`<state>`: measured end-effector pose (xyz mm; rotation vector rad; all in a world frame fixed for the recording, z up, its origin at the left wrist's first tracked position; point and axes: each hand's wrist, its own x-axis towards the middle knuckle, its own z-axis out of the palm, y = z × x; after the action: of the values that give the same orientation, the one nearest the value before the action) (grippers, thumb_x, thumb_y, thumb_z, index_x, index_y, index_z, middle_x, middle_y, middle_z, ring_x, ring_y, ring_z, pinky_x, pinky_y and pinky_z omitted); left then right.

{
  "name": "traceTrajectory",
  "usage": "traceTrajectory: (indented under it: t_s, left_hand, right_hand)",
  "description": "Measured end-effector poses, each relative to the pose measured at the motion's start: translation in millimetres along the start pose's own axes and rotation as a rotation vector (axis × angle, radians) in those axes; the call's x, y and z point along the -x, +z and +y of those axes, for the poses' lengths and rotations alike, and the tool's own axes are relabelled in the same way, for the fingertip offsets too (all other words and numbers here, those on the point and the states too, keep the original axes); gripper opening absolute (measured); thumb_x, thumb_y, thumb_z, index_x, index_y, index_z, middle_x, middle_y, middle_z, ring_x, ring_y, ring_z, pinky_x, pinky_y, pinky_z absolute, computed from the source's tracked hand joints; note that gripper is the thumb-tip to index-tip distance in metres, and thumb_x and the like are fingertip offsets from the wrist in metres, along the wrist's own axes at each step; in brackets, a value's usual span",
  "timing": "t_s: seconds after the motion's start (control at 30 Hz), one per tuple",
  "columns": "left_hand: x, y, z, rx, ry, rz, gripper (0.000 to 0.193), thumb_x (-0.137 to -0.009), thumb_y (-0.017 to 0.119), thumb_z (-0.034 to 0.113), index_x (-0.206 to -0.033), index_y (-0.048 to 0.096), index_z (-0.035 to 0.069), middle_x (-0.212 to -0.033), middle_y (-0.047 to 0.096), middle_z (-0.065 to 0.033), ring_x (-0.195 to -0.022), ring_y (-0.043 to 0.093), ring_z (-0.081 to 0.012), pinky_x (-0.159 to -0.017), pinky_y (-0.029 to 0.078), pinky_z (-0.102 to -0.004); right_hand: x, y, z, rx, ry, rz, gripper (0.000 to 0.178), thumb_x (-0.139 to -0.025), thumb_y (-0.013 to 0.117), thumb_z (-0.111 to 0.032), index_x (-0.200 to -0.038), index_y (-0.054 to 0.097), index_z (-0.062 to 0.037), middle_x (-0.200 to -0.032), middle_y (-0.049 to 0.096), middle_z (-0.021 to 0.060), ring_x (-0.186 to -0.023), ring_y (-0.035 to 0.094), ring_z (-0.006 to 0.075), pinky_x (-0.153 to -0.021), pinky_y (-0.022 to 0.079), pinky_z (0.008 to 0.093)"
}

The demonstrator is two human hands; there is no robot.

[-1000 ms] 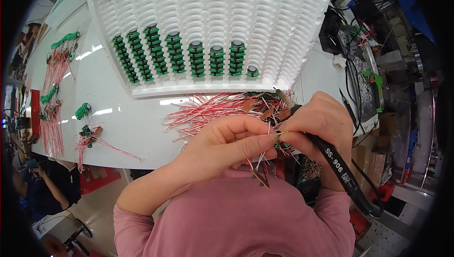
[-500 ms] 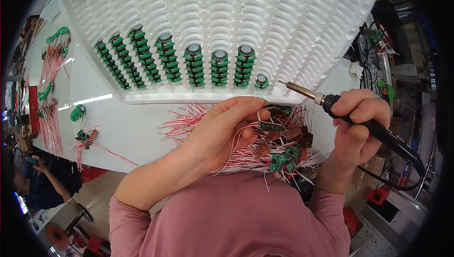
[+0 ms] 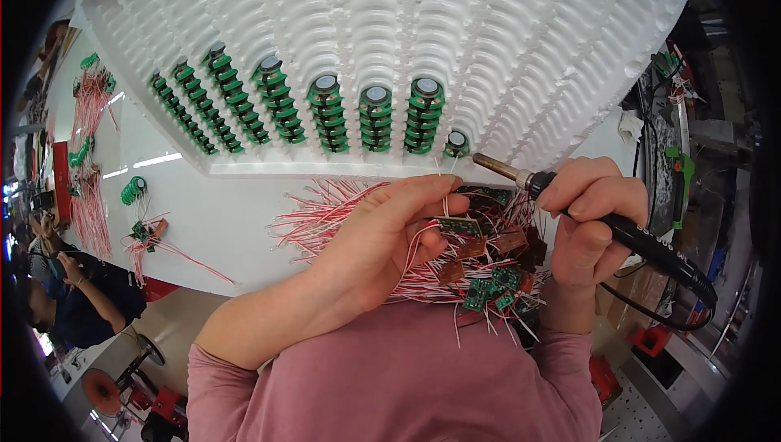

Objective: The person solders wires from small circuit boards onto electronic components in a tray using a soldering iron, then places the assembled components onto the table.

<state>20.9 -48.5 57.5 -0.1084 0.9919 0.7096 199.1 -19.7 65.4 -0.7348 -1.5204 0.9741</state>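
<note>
My left hand (image 3: 370, 235) is closed on thin white wires, pinched between thumb and forefinger. Below the pinch a small green circuit board (image 3: 457, 226) with red and white wires rests against the fingers. The white wire ends rise toward a small round disc part (image 3: 457, 141) on a green board, seated in the white foam tray (image 3: 561, 76). My right hand (image 3: 592, 206) grips a soldering iron (image 3: 651, 247) by its black handle. The iron's metal tip points left, just right of and below the disc part; whether it touches anything I cannot tell.
Under my hands lies a heap of red and white wires (image 3: 321, 210) with green boards (image 3: 492, 287). Rows of green disc parts (image 3: 329, 117) fill the tray's near left slots. More wired boards (image 3: 89, 174) lie at the left. Another person (image 3: 73, 296) sits beyond, far left.
My right hand and the soldering iron have shifted left, bringing the tip closer to the wire ends by the disc part. My left hand keeps its pinch, nearly unmoved.
</note>
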Motion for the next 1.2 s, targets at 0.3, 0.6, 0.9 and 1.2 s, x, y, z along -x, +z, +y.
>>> traceTrajectory:
  t_s: [0.3, 0.6, 0.9, 1.2]
  left_hand:
    - [1.3, 0.7, -1.8, 0.042, -0.003, -0.006, 0.018, -0.081, 0.057, 0.019, -0.094, 0.058, 0.006, -0.083, 0.06, -0.0024, -0.058, 0.048, -0.003, -0.051, 0.041, -0.0143]
    - [0.3, -1.0, -0.1, 0.061, -0.019, -0.02, 0.018, -0.08, 0.057, 0.018, -0.093, 0.058, 0.006, -0.083, 0.06, -0.0027, -0.061, 0.048, -0.0037, -0.053, 0.042, -0.0158]
    - [-0.9, -3.0, 0.3, 0.034, -0.039, -0.035, 0.02, -0.08, 0.056, 0.021, -0.096, 0.055, 0.009, -0.077, 0.059, 0.0033, -0.052, 0.047, -0.0022, -0.054, 0.042, -0.0195]
    - [-1.3, -3.2, 0.3, 0.068, -0.035, -0.048, 0.021, -0.08, 0.057, 0.019, -0.095, 0.056, 0.004, -0.086, 0.059, -0.0045, -0.061, 0.047, -0.0046, -0.052, 0.041, -0.0166]
  right_hand:
    - [1.4, -0.8, -0.7, -0.006, 0.011, -0.023, 0.031, -0.08, 0.058, -0.032, -0.079, 0.046, -0.004, -0.072, 0.056, 0.0128, -0.064, 0.054, 0.0158, -0.057, 0.043, 0.0228]
    - [1.8, 3.4, 0.5, -0.011, 0.041, -0.013, 0.03, -0.079, 0.059, -0.031, -0.08, 0.046, -0.0039, -0.072, 0.056, 0.0129, -0.064, 0.053, 0.0161, -0.058, 0.042, 0.0231]
    - [-0.4, 6.6, -4.1, 0.026, 0.059, -0.022, 0.029, -0.079, 0.06, -0.03, -0.078, 0.047, -0.0038, -0.072, 0.056, 0.0124, -0.065, 0.054, 0.0165, -0.059, 0.043, 0.0235]
    - [-2.1, 7.7, -4.4, 0.009, 0.038, 0.025, 0.028, -0.078, 0.061, -0.029, -0.075, 0.05, -0.0031, -0.073, 0.057, 0.0127, -0.066, 0.055, 0.0173, -0.06, 0.043, 0.0236]
